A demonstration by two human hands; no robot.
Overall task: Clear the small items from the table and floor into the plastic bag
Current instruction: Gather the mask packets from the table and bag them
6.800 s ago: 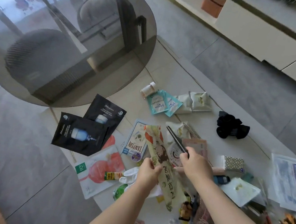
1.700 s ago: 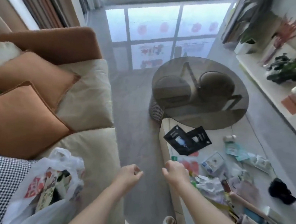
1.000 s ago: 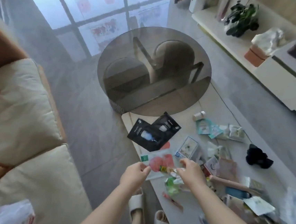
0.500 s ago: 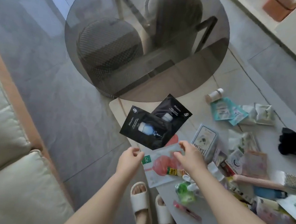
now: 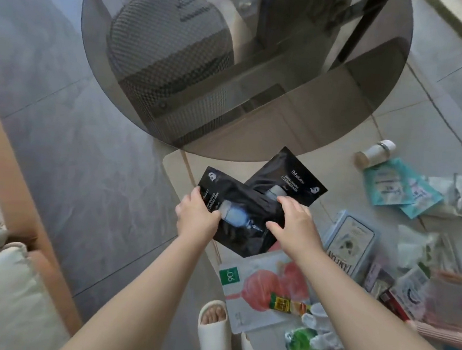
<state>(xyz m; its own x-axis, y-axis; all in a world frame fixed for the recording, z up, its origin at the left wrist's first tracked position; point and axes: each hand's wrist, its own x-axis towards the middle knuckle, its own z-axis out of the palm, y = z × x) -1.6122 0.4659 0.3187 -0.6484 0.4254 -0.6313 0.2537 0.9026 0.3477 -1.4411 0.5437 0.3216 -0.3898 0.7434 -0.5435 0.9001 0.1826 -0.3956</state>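
Frame centre: left hand (image 5: 196,216) grips the left edge of a black sachet (image 5: 236,226), thumb on top, fingers curled beneath. Right hand (image 5: 294,227) rests on the same sachet's right side, fingers (image 5: 286,201) spread and bent, thumb extended toward the left. A second black sachet (image 5: 291,180) lies partly under the first, at the upper right of it. Both sit at the near-left corner of the pale bench (image 5: 341,134). Below them, a pink-printed sachet (image 5: 267,285) lies flat. Right of frame: teal packets (image 5: 398,188), a small bottle (image 5: 375,153), a tampon box (image 5: 350,242). Upper frame: round glass table (image 5: 243,63). The plastic bag is out of frame
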